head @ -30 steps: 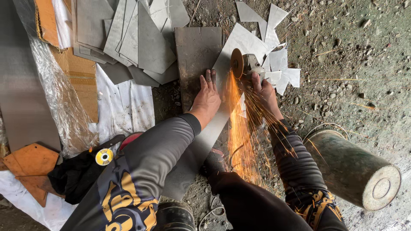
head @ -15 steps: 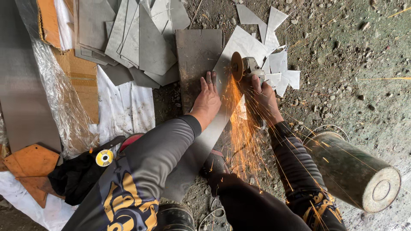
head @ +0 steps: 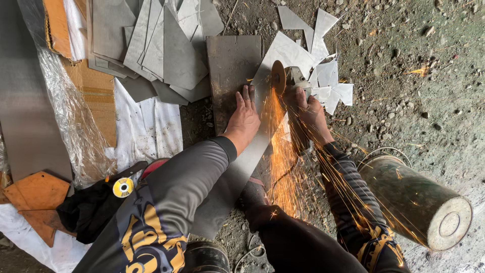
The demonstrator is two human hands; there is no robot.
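Note:
My left hand (head: 244,119) lies flat, fingers spread, on a long grey metal sheet (head: 232,177) that runs from my lap out over a darker thick plate (head: 231,65). An angle grinder (head: 290,81) is in the grip of my right hand (head: 311,114). Its disc (head: 277,77) bites into the sheet just right of my left fingers. Orange sparks (head: 283,167) stream back toward my legs and right sleeve.
Cut triangular offcuts (head: 328,81) lie past the grinder on the gravel floor. A stack of grey sheets (head: 161,45) sits at top left beside cardboard (head: 96,96) and plastic wrap. A green cylinder (head: 419,202) lies at right. A spare disc (head: 123,187) rests on black cloth.
The grinder and my right hand have edged a little farther along the sheet. The spark stream has spread wider toward my right sleeve. My left hand stays pressed in place.

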